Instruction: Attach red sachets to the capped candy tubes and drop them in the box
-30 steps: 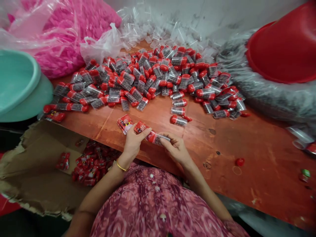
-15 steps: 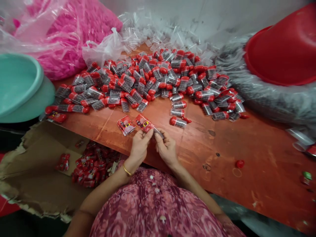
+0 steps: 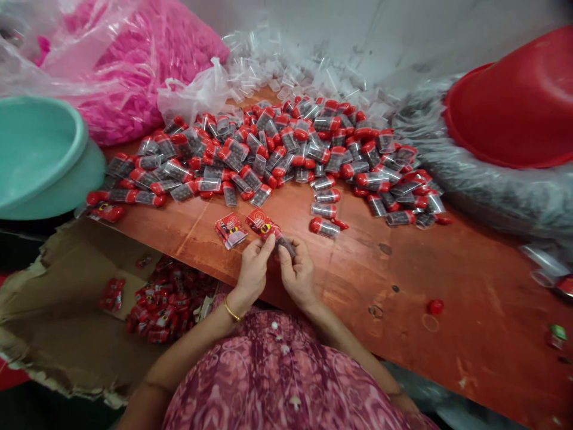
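My left hand (image 3: 253, 269) is closed, thumb and fingers pinching the near end of a red printed plastic sleeve (image 3: 259, 221). My right hand (image 3: 298, 272) grips a small clear tube with dark contents (image 3: 285, 243), which meets the sleeve between both hands. Whether the tube is inside the sleeve I cannot tell. To the left of the sleeve, a small stack of similar red printed sleeves (image 3: 230, 230) lies on the wooden table (image 3: 349, 286). Beyond my right hand, a red-capped clear tube (image 3: 324, 227) rests on its side, with several more behind it.
A large heap of red-capped tubes (image 3: 250, 149) spreads across the table. Behind are clear empty tubes (image 3: 313, 74) and a bag of pink pieces (image 3: 147, 65). A turquoise tub (image 3: 45, 161) stands left, a red tub (image 3: 514, 101) right. Below left, a cardboard box (image 3: 54, 298) holds red wrapped items (image 3: 163, 310).
The whole view has shifted slightly. My hands stay close together at the sleeve and tube, and my right fingers have moved a little around the tube.
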Demonstrator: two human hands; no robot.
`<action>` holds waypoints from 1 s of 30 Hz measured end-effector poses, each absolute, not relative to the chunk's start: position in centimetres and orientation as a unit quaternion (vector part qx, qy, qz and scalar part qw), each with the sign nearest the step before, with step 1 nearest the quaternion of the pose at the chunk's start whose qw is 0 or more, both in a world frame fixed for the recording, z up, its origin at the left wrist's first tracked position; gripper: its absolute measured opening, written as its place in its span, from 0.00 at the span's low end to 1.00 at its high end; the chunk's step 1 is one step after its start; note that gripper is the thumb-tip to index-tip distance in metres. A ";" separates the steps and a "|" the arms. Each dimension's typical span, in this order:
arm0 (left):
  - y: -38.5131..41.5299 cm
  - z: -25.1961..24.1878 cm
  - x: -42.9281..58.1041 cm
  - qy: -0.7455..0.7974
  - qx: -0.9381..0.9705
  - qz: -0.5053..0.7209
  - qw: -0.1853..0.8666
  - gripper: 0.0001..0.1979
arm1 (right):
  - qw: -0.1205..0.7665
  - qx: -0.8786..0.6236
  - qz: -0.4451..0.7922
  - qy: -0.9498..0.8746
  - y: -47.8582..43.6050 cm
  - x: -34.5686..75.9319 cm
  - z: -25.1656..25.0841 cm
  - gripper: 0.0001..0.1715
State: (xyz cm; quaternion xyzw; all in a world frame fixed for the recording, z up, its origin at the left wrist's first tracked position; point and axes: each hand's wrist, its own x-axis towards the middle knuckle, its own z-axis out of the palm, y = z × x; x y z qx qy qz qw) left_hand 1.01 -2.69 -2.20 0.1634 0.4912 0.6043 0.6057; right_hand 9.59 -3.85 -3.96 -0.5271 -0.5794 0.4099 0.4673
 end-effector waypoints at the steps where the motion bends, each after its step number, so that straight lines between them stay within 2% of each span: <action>1: -2.6 -2.2 0.8 0.489 0.173 0.602 0.607 0.18 | 0.463 -0.515 0.424 -0.584 -3.9 9.6 -4.0 0.13; 10: -2.2 -2.0 -1.0 0.490 0.283 0.546 0.617 0.11 | 0.468 -0.477 0.554 -0.497 -3.7 9.7 -3.3 0.14; 16: -2.2 -1.2 -1.0 0.482 0.252 0.566 0.620 0.15 | 0.454 -0.396 0.657 -0.453 -3.4 9.8 -2.6 0.20; 19: -2.6 -1.3 -0.3 0.479 0.229 0.556 0.640 0.17 | 0.449 -0.386 0.658 -0.465 -3.4 10.3 -2.8 0.20; 22: -3.1 -1.5 0.3 0.470 0.216 0.543 0.661 0.17 | 0.463 -0.440 0.608 -0.471 -2.9 10.9 -3.8 0.18; 25: -3.5 -1.6 0.2 0.475 0.188 0.532 0.675 0.17 | 0.468 -0.489 0.482 -0.556 -2.3 11.2 -5.0 0.18; 28: -4.1 -1.4 -0.9 0.488 0.167 0.485 0.707 0.17 | 0.423 -0.483 0.307 -0.702 -1.8 10.8 -5.2 0.17; 30: -4.9 -1.3 -2.2 0.503 0.160 0.446 0.723 0.17 | 0.372 -0.449 0.226 -0.780 -1.6 10.3 -4.8 0.19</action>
